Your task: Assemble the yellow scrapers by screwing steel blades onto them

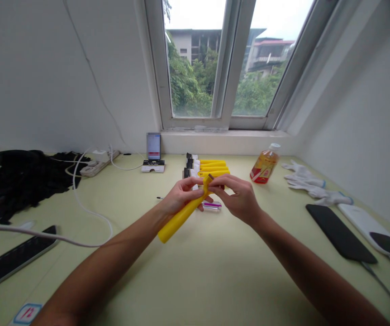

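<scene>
A yellow tube-like handle slants across the middle, its wide lower end pointing toward me at the left. My left hand is closed around its upper part. At the narrow top end, where a small dark tip shows, the fingers of my right hand are pinched together. Whether they grip the tip or something small there is hidden. Just behind my hands lie several similar yellow handles with black and white ends, side by side. A clear and purple item rests below my fingers.
A bottle of red-orange drink leans at the right, near white gloves. A black power bank lies nearer. A propped phone, power strip, white cable and black fabric are leftward.
</scene>
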